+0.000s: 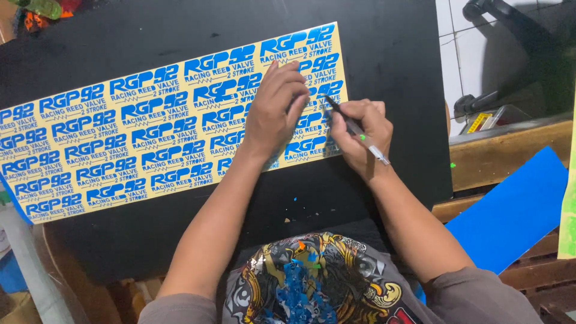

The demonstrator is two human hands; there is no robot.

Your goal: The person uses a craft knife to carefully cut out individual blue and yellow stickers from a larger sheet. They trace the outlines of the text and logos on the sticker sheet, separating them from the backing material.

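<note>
Gripping craft knife (357, 131), right fingers (351, 117); tip beside left fingers (294, 90).

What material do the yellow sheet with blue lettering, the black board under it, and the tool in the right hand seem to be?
The sticker sheet looks like blue vinyl film on pale yellow backing paper: flat, faintly glossy. The black board looks matte and rigid, perhaps painted wood or plastic; I cannot tell which. The tool in the right hand looks like a slim metal-and-plastic craft knife. The left hand presses the sheet.

Sticker sheet (120, 138) on board (390, 54) — centred.
</note>
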